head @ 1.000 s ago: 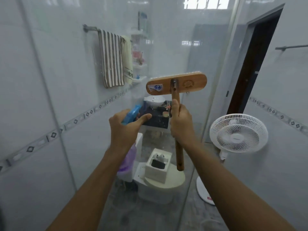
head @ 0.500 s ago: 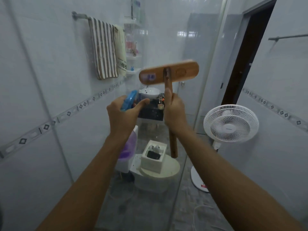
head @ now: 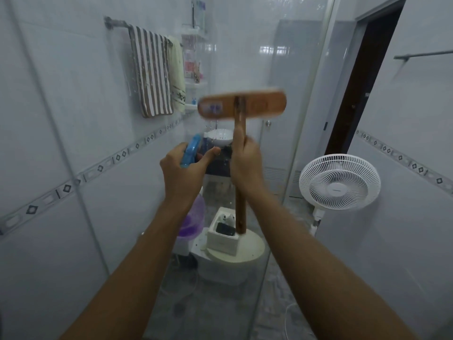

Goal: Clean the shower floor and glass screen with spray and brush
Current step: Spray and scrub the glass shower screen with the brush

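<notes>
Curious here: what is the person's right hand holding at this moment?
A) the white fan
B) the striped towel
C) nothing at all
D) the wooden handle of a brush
D: the right hand is curled round the wooden handle of the brush, whose head points up, while the left hand grips the blue spray bottle.

We see the grey mottled floor (head: 274, 285); a pale toilet (head: 228, 271) stands on it toward the middle; a white fan (head: 339, 181) rises near its right edge; a thin white cord (head: 287, 314) lies close by.
</notes>
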A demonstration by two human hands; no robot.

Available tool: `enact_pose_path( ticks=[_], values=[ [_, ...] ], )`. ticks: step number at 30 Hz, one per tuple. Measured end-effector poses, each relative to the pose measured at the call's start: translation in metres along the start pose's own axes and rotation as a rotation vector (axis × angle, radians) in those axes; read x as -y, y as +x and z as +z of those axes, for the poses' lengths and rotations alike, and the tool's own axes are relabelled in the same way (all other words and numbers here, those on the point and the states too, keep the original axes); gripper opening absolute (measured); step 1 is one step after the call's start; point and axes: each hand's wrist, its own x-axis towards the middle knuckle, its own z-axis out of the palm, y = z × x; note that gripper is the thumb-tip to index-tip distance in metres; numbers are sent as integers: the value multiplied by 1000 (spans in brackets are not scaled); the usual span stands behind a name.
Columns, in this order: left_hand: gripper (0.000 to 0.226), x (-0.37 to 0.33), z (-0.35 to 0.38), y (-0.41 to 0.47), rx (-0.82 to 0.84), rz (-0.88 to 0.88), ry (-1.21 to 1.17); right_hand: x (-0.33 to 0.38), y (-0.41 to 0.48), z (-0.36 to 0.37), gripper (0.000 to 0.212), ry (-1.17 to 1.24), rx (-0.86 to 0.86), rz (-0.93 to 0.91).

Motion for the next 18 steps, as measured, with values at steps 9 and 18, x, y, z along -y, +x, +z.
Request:
enact_pose_path(
  ticks=[9, 18],
  values=[
    [34, 1, -13, 5, 25, -59, 32, 2, -6, -1, 51, 38, 64, 37],
    [27, -5, -9, 5, 21, -132, 36, -21, -4, -23, 50, 56, -49, 16]
  ],
)
